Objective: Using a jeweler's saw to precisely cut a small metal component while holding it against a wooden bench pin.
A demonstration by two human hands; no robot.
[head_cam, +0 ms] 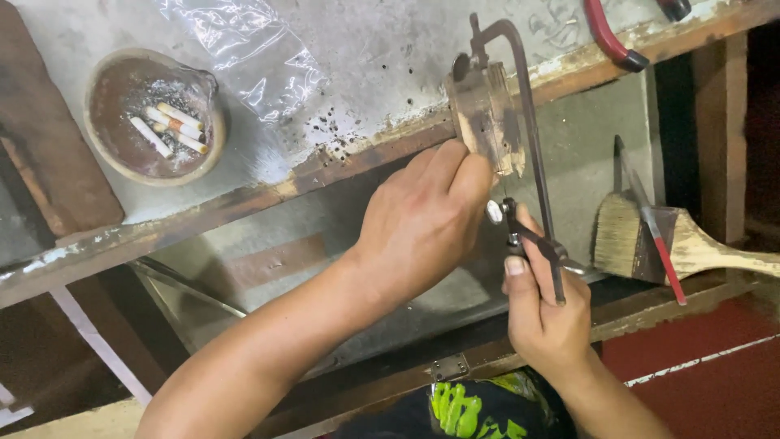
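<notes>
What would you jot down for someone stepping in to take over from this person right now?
Left hand: fingers pressed against the wooden block fixed at the bench edge, near the saw's lower clamp screw.
Right hand: gripping the lower end of the small metal frame saw, whose frame loops over the block.
Done: saw is in position at the block. I cannot tell whether a blade is clamped in, or whether any cutting has begun.
Nearby: ashtray on the bench, brush on the lower shelf.
</notes>
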